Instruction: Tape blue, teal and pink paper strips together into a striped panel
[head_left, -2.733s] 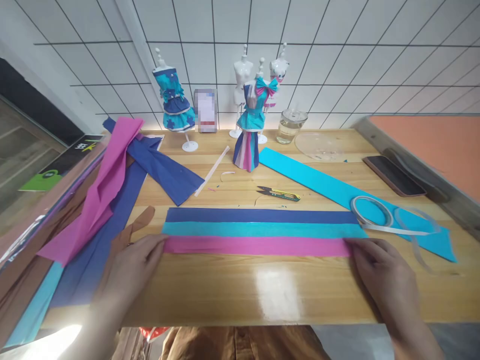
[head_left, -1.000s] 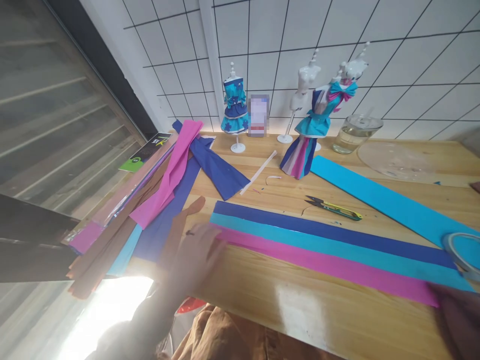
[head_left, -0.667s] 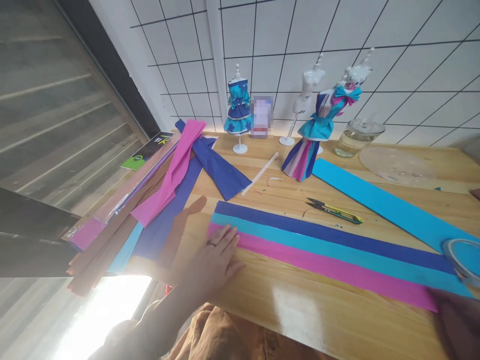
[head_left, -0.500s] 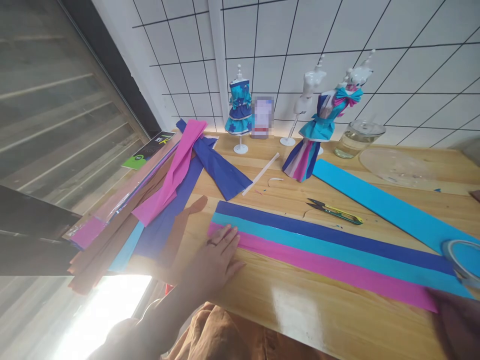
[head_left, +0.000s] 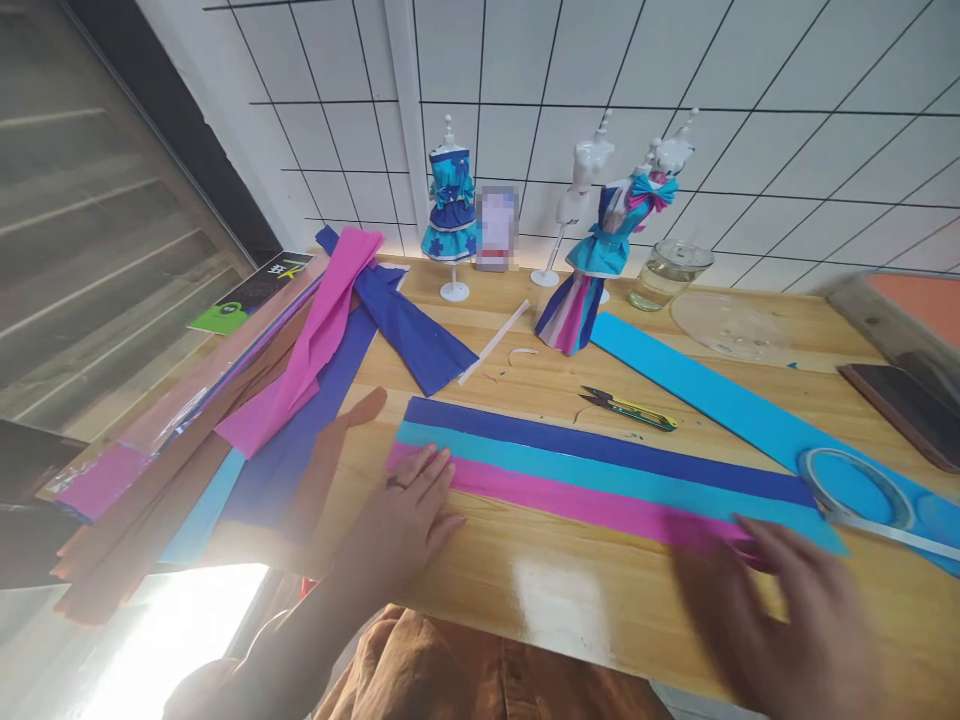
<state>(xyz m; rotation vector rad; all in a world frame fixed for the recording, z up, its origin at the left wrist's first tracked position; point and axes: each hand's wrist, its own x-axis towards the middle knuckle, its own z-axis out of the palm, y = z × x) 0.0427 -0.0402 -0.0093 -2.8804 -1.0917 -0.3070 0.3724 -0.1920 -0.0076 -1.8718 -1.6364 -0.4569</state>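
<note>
A long panel of dark blue, light blue and pink crepe-paper-like strips [head_left: 600,478] lies flat on the wooden table, side by side lengthwise. On its left end rests my left hand [head_left: 411,505], palm down with fingers stretched out over the pink and light blue strips. My right hand [head_left: 787,615] is over the pink edge near the right end, smeared by motion; whether it grips anything is unclear. Thread snips [head_left: 634,410] with yellow-green handles lie beyond the panel. A roll of tape [head_left: 855,488] sits on a folded bright blue strip [head_left: 697,390] at the right.
Pink, dark blue and brown sheets [head_left: 300,370] are piled at the left. Along the tiled wall stand small dress forms, one in a blue dress [head_left: 451,205], another in a striped gown [head_left: 592,260], beside a glass jar [head_left: 667,275]. A dark phone-like object [head_left: 907,410] lies far right.
My right hand has moved left and inward along the pink edge, coming more fully into view. My left hand stays on the panel's left end. The view has shifted to the right.
</note>
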